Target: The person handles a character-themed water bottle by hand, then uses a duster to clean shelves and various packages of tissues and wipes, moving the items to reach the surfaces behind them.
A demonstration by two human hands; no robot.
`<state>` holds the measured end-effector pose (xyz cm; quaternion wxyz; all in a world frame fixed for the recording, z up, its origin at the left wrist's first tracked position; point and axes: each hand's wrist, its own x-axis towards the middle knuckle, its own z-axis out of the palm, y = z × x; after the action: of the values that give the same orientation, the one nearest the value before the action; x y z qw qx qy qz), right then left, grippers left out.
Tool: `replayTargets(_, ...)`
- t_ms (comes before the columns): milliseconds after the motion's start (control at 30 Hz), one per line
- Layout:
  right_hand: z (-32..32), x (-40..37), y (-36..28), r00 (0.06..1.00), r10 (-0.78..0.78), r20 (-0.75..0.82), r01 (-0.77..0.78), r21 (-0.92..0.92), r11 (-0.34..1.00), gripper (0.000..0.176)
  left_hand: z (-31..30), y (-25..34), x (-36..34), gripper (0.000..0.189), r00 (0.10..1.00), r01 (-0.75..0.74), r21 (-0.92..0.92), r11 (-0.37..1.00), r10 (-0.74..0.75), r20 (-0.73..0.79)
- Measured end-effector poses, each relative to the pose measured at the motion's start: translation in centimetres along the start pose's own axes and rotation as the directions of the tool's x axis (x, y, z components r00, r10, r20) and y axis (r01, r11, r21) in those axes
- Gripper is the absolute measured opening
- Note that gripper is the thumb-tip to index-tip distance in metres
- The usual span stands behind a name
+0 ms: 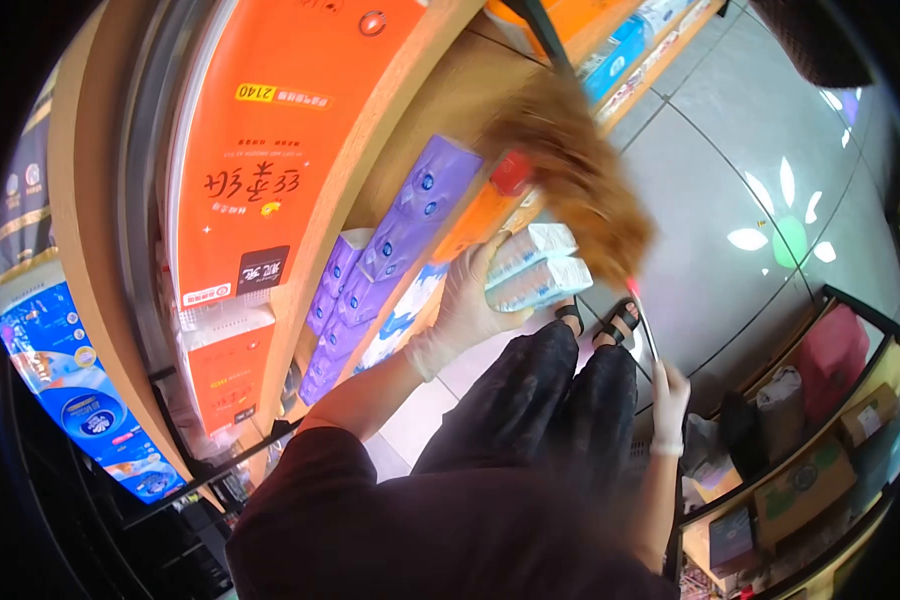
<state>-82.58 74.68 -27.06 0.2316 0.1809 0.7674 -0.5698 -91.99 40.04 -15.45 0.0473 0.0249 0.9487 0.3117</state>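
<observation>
My left hand [475,305], in a pale glove, is wrapped round two small plastic-wrapped packs [538,268] beside the shelf. Further right my right hand [670,392], also gloved, grips the thin handle of a duster [580,165]. Its brown fluffy head is blurred and lies over the shelf's bare wooden board [410,105]. Purple tissue packs [400,235] stand in a row on the shelf, with an orange pack [480,210] alongside them.
Large orange tissue packs [270,150] and blue packs [90,400] fill shelves at the left. At the lower right a rack [760,490] holds cardboard boxes and bags. Grey floor tiles [710,180] carry a projected flower pattern.
</observation>
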Motion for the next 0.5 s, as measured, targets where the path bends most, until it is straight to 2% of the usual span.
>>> replayTargets(33,1.8,2.6,-3.1,0.998,-0.062,-0.016,0.062,-0.035,0.997,0.029,-0.4,0.8,0.8,0.099,1.0,-0.006,0.008,1.0,0.006,0.008)
replayTargets(67,3.2,5.3,-5.6,0.998,-0.058,0.028,0.062,-0.165,0.984,0.032,-0.5,1.3,1.2,0.099,1.0,-0.007,0.016,1.0,0.007,0.018)
replayTargets(133,6.0,9.0,-7.7,0.983,-0.182,0.01,0.181,-0.205,0.962,0.034,0.1,0.6,1.6,0.098,1.0,0.003,0.026,1.0,-0.003,0.004)
replayTargets(233,5.7,8.1,-7.0,0.992,0.037,0.119,-0.03,-0.064,0.998,0.033,0.9,-0.2,2.7,0.094,1.0,-0.01,0.035,0.999,0.009,0.026)
replayTargets(300,4.9,5.5,2.5,0.999,0.032,0.035,-0.037,0.156,0.987,0.032,1.9,-0.5,3.8,0.091,0.998,-0.032,0.069,0.997,0.028,0.059)
replayTargets(367,0.6,-0.4,5.5,0.952,0.3,0.066,-0.302,0.018,0.953,0.03,3.1,-0.9,4.4,0.088,0.992,-0.057,0.147,0.987,0.039,0.119)
replayTargets(400,0.2,-3.5,8.2,0.963,0.204,-0.176,-0.226,-0.118,0.967,0.03,3.8,-1.0,5.0,0.086,0.99,-0.075,0.189,0.979,0.051,0.132)
replayTargets(433,-0.3,-6.3,10.5,0.915,0.235,-0.327,-0.336,-0.296,0.894,0.032,4.6,-1.0,5.3,0.085,0.986,-0.094,0.231,0.968,0.059,0.153)
replayTargets(467,-1.2,-9.0,11.0,0.88,0.297,-0.369,-0.416,-0.302,0.858,0.034,5.4,-0.9,5.3,0.084,0.982,-0.113,0.268,0.957,0.066,0.18)
replayTargets(500,-1.7,-11.0,11.6,0.892,0.25,-0.376,-0.343,-0.205,0.917,0.034,6.3,-0.6,5.8,0.084,0.98,-0.1,0.276,0.956,0.047,0.193)
